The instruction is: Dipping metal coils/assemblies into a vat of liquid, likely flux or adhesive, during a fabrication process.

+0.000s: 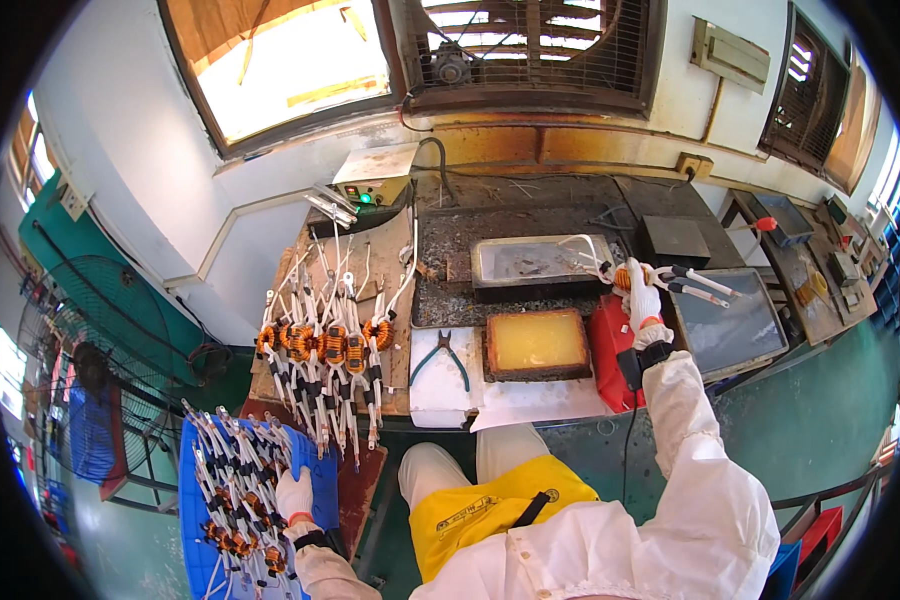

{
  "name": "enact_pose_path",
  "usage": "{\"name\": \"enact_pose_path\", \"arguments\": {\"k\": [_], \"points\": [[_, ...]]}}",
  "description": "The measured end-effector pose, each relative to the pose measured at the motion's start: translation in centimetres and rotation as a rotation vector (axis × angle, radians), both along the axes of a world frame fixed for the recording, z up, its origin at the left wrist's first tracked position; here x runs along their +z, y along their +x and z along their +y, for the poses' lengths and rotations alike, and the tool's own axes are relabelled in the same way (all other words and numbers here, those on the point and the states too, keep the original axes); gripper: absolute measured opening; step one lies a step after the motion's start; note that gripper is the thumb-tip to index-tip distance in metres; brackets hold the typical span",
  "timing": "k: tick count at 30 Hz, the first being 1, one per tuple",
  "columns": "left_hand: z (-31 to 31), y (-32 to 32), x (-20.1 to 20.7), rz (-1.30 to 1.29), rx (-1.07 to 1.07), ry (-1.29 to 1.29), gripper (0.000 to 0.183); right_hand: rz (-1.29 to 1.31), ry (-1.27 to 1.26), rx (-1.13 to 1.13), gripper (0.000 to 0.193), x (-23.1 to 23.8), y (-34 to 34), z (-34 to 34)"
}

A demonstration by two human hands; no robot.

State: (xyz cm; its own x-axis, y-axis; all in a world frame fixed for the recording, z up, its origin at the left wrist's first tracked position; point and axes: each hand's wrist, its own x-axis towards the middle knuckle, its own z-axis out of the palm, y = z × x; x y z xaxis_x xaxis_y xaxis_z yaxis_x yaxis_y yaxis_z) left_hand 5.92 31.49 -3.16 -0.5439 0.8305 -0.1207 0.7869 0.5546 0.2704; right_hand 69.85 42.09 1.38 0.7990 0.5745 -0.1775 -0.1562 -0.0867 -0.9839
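Observation:
My right hand (pixel 643 303), in a white glove, is closed round a copper-wound ring coil (pixel 622 278). Its white leads stick out both ways, some over the metal pot (pixel 480 268), others above the grey-filled tray (pixel 738 340). On the left, my gloved left hand (pixel 295 494) lies at the right side of a blue bin (pixel 327 480), fingers stretched out against the leads of the coils (pixel 235 470) heaped there. Whether those fingertips touch a lead is hard to see. More ring coils (pixel 332 345) with white and black leads lie in a row on the bench board.
Green-handled pliers (pixel 440 360) rest beside a block of yellow wax-like material (pixel 537 342) in a dark tray. A red container (pixel 613 350) stands right of it. Behind are a control box (pixel 374 175) with a green light and a grey metal box (pixel 673 240). A fan (pixel 95 365) stands left.

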Motion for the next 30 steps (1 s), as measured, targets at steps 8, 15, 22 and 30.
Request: {"name": "enact_pose_path", "arguments": {"k": [8, 15, 22, 30], "points": [[0.0, -0.2, -0.3, 0.019, 0.001, -0.005, 0.043, -0.060, -0.017, 0.027, 0.048, 0.4, 0.0, 0.1], [0.0, -0.2, -0.4, 0.005, 0.000, 0.000, 0.043, -0.088, -0.069, 0.050, 0.049, 0.7, 0.1, 0.0], [0.0, -0.1, 0.0, -0.012, -0.004, 0.005, 0.042, -0.234, -0.155, 0.065, 0.055, 0.7, 0.3, 0.3], [0.0, 0.4, 0.4, -0.020, 0.029, -0.001, 0.041, -0.419, -0.293, 0.119, 0.061, 1.4, -0.1, 0.1]]}}
